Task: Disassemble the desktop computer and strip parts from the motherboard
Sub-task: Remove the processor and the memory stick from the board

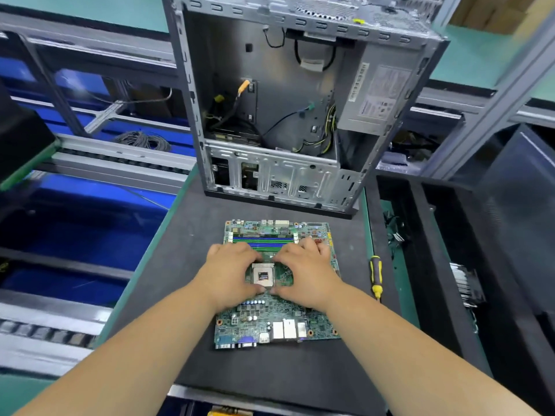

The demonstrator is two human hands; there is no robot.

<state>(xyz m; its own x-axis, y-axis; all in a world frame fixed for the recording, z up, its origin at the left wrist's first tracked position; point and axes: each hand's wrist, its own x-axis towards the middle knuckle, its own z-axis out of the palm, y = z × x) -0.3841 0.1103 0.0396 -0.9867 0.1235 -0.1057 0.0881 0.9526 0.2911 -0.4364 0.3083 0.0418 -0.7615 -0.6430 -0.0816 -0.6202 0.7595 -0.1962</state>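
A green motherboard [270,321] lies flat on the dark mat, its rear ports toward me and its blue and green memory slots [261,239] at the far end. The square CPU socket [262,276] sits in the board's middle with a chip in its metal frame. My left hand [229,270] lies on the socket's left side, fingers curled over its far edge and thumb at its near edge. My right hand [303,270] mirrors it on the right side. Whether either hand grips a socket part is hidden by the fingers. The open grey computer case [288,115] stands behind the board.
A yellow and black screwdriver [376,276] lies on the mat to the right of the board. A power supply [375,97] and loose cables remain inside the case. Black bins stand on the right, a conveyor and blue bins on the left.
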